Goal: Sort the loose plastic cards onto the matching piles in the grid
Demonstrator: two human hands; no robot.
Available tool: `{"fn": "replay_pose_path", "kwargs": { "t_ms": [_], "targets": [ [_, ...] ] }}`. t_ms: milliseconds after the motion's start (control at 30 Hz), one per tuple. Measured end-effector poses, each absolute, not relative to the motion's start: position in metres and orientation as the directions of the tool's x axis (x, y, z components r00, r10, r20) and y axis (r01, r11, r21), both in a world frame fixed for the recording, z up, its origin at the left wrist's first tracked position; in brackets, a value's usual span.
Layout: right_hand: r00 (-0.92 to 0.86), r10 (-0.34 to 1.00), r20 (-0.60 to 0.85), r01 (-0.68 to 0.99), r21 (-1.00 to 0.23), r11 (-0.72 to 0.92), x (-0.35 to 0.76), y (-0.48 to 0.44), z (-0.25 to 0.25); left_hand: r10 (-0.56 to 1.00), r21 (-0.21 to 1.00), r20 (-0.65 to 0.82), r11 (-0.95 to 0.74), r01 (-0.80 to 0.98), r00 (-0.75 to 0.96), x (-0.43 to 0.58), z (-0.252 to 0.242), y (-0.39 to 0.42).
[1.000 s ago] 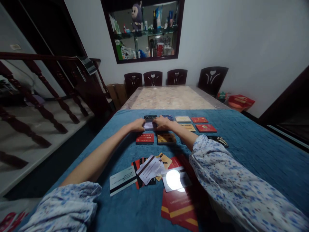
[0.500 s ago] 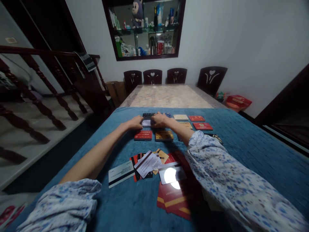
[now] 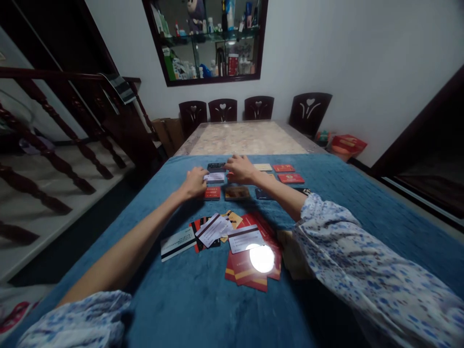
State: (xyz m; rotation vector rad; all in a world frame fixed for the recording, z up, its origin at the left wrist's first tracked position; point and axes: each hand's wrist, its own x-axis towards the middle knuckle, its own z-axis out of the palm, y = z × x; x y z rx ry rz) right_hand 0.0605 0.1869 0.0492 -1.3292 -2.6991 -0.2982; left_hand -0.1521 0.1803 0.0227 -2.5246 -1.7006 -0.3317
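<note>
My left hand (image 3: 195,181) is at the left end of the lilac card stack (image 3: 215,178), fingers bent and apart, just above the red card stack (image 3: 212,194). To the right, my right hand (image 3: 239,168) hovers with loosely curled fingers, near the black card stack (image 3: 216,166); it partly hides the cards behind it. I see nothing held in either hand. A gold-brown card stack (image 3: 237,193) lies in front of my right hand. Nearer to me, loose cards overlap: white striped cards (image 3: 178,244) and red cards (image 3: 250,268) with a bright light reflection.
Under the cards a blue cloth (image 3: 181,299) covers the near part of the table (image 3: 250,137). More stacks lie to the right, among them a red one (image 3: 291,179) and a cream one (image 3: 263,167). Dark chairs (image 3: 223,111) stand along the wall.
The view has shifted, so the table sits slightly higher and further left. My right hand has come away from the lilac stack, up and to the right. My left hand stays at the stack's left end.
</note>
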Motion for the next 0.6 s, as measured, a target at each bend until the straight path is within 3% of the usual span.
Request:
{"fn": "replay_pose_path", "kwargs": {
  "t_ms": [600],
  "targets": [
    [-0.706,0.614,0.353,0.686,0.121,0.718,0.135,0.096,0.022,0.750,0.162,0.382,-0.629,0.760,0.540,-0.103,-0.001,0.071]
  ]
}}
